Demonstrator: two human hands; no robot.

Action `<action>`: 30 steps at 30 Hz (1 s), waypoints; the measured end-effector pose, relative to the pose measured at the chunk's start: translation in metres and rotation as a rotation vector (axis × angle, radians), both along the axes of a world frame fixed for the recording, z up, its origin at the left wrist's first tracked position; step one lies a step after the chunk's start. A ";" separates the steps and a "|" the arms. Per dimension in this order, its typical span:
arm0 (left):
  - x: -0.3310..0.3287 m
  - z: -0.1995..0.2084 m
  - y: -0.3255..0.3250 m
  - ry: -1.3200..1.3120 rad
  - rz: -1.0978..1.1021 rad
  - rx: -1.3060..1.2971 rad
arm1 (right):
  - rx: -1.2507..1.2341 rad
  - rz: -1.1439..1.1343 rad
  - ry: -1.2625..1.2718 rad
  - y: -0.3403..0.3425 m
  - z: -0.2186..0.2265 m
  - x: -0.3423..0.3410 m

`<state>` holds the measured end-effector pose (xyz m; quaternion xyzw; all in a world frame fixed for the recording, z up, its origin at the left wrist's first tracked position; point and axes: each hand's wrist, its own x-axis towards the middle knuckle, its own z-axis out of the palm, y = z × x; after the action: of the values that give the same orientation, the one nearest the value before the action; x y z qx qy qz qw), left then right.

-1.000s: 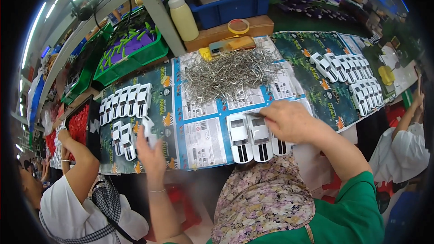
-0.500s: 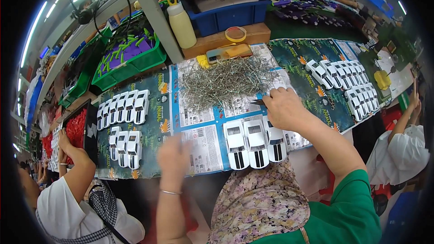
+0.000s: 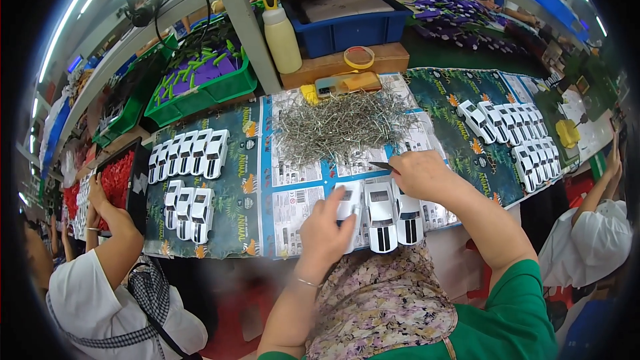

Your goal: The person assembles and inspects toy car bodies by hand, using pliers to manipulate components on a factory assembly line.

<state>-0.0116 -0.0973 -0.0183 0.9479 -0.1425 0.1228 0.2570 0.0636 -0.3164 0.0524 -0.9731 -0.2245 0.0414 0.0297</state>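
Note:
Three white toy cars with black stripes stand side by side at the table's near edge. Over the leftmost toy car (image 3: 354, 205) is my left hand (image 3: 320, 232), its fingers and thumb spread and appearing to touch the body. The middle toy car (image 3: 381, 215) and the right toy car (image 3: 408, 219) lie beside it. My right hand (image 3: 421, 175) is closed round dark pointed tweezers (image 3: 381, 165), just above the cars' far ends; its wrist partly covers the right car. Behind them spreads a tangled heap of thin silvery metal strips (image 3: 340, 127).
More white cars stand in rows at left (image 3: 189, 153) and right (image 3: 513, 123). Behind the heap are a phone (image 3: 333, 87), a tape roll (image 3: 359, 57), a pale bottle (image 3: 282, 43) and a blue bin (image 3: 353, 32). A green crate (image 3: 200, 97) stands back left. Co-workers sit on both sides.
My left hand has moved right, from beside the cars onto the leftmost one. My right hand has shifted slightly down towards the cars, still with the tweezers. The view has tilted a little.

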 end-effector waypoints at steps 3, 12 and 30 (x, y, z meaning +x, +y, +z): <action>0.006 -0.004 0.027 0.591 -0.093 -1.451 | 0.128 -0.044 0.114 0.002 0.015 -0.008; 0.007 0.011 0.036 0.481 -0.313 -1.668 | 0.274 0.107 0.579 0.027 0.037 -0.023; -0.026 0.031 0.042 0.258 -0.236 -2.062 | 0.743 0.190 0.552 0.055 0.010 -0.063</action>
<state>-0.0377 -0.0552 0.0129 0.2552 -0.0320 0.0569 0.9647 0.0005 -0.2610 0.0629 -0.8245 -0.2957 0.2178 0.4306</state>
